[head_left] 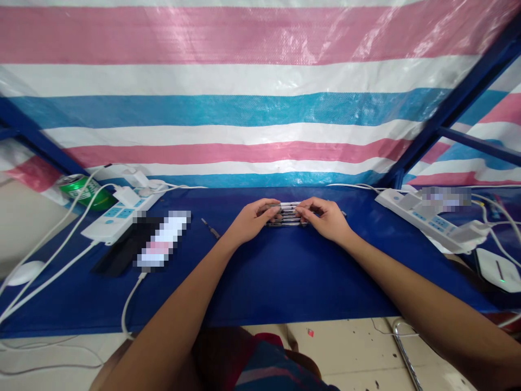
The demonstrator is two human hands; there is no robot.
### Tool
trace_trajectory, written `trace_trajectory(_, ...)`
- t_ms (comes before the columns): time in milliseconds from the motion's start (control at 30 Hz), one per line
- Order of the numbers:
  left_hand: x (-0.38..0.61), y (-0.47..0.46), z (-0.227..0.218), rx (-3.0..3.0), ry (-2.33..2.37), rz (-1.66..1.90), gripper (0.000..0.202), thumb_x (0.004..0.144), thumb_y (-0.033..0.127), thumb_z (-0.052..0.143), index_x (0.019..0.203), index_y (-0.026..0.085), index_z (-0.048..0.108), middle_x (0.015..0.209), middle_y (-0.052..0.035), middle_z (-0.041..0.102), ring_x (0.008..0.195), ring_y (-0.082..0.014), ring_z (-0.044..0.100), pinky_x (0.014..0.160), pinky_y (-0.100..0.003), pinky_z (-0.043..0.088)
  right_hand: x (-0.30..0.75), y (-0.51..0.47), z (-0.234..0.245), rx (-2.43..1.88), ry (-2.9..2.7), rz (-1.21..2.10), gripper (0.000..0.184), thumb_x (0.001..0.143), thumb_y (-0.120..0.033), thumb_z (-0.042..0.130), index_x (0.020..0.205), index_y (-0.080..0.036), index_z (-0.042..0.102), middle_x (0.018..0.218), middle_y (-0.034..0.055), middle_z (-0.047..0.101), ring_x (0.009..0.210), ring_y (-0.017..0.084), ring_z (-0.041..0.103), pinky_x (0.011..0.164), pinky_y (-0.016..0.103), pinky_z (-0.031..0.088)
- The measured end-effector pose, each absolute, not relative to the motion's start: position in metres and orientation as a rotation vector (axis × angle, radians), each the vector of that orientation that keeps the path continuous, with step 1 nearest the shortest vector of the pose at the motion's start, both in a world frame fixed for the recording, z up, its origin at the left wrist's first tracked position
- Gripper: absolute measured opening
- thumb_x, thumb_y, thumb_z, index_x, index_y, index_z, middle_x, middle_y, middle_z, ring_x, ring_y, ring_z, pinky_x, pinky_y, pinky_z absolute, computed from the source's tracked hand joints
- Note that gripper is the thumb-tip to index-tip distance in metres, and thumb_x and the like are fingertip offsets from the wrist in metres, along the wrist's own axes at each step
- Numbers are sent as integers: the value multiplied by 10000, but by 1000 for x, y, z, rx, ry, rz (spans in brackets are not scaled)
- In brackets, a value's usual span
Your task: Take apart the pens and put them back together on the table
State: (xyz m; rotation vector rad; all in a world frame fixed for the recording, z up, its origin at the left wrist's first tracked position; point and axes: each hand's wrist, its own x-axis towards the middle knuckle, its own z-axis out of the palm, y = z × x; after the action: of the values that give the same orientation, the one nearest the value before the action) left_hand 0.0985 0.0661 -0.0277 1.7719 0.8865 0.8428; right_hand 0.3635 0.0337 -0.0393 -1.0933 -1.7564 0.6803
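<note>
The left hand (253, 221) and the right hand (323, 218) sit close together near the far edge of a dark blue surface (285, 282). Both are closed, fingers curled in from either side, gripping a stack of slim metal rods (287, 214) that lie side by side. The stack sits between the hands, touching the fingertips of both, and its middle shows silver and dark bands. Whether the rods are also resting on the surface is hard to tell.

Just beyond the left hand lies a small dark metal pin (210, 228). Farther left are a pixelated object (163, 240), too blurred to name, and a black flat item (126, 245) partly beneath it. Beyond those, a white power strip (122, 220) sits angled on the surface, with a green drink can (86, 191) lying on its side past it.

Well to the right of the right hand is a second white power strip (427, 221), with a white router (499, 270) near it. White cables (52, 277) trail from the strips on both sides. Ahead of the hands hangs a striped pink, white and blue tarpaulin (244, 108), held by a blue metal frame (451, 98).
</note>
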Motion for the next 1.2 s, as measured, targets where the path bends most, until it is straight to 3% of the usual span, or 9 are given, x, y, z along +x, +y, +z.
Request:
trace_trajectory(133, 99, 67, -30, 1729, 784, 874, 661, 861, 410, 847, 1455, 237, 615, 1316, -117, 739, 1208, -284, 716, 995, -419, 603, 363, 34, -39, -1082, -1762, 677, 315, 971, -575, 695, 974, -266, 756, 842, 32, 782, 728, 229, 725, 735, 405, 621)
trace_trajectory(267, 100, 68, -33, 1672, 830, 841, 551, 962, 476, 729, 1433, 206, 631, 1175, -120, 782, 1077, -261, 751, 920, -414, 625, 362, 33, -38, -1090, -1768, 690, 281, 980, -536, 699, 973, -262, 758, 828, 26, 778, 718, 220, 722, 721, 388, 605)
trace_trajectory(433, 99, 68, -30, 1724, 840, 901, 685, 822, 391, 884, 1437, 226, 633, 1330, -123, 739, 1188, -281, 717, 989, -418, 604, 362, 31, -35, -1092, -1774, 675, 268, 984, -519, 700, 982, -258, 764, 820, 22, 776, 727, 215, 721, 726, 380, 600)
trace_trajectory(567, 97, 67, -26, 1713, 867, 855, 540, 931, 474, 773, 1392, 210, 673, 1175, -116, 788, 1078, -271, 748, 931, -421, 614, 361, 31, -35, -1097, -1777, 675, 267, 985, -509, 704, 1004, -250, 769, 829, 25, 783, 721, 210, 729, 715, 368, 601)
trace_trajectory(700, 97, 67, -26, 1715, 834, 859, 691, 846, 429, 871, 1456, 220, 622, 1328, -129, 742, 1177, -283, 719, 990, -426, 598, 362, 31, -36, -1099, -1775, 664, 288, 986, -526, 700, 993, -248, 774, 878, 38, 798, 742, 211, 735, 729, 367, 605)
trace_trajectory(800, 98, 66, -28, 1687, 809, 768, 610, 914, 467, 799, 1438, 199, 638, 1252, -128, 773, 1142, -280, 738, 1004, -446, 591, 363, 32, -38, -1092, -1768, 650, 307, 984, -539, 700, 1003, -242, 778, 902, 45, 806, 750, 215, 742, 729, 367, 612)
trace_trajectory(933, 98, 65, -25, 1763, 824, 823, 605, 858, 423, 861, 1398, 218, 683, 1303, -105, 766, 1212, -286, 717, 1048, -421, 566, 363, 33, -39, -1082, -1762, 642, 295, 984, -527, 707, 994, -242, 781, 859, 38, 794, 735, 214, 732, 714, 364, 602)
trace_trajectory(1067, 97, 64, -21, 1815, 883, 834, 422, 953, 457, 749, 1298, 214, 746, 1216, -89, 798, 1078, -252, 754, 966, -398, 587, 362, 31, -37, -1099, -1753, 659, 271, 981, -508, 718, 997, -244, 778, 883, 42, 803, 740, 214, 736, 720, 366, 600)
trace_trajectory(1200, 97, 64, -21, 1932, 919, 847, 391, 872, 347, 828, 1235, 215, 764, 1122, -74, 820, 1064, -245, 756, 925, -373, 575, 361, 30, -33, -1085, -1767, 754, 307, 984, -543, 701, 961, -240, 746, 855, 39, 799, 675, 198, 726, 673, 351, 602)
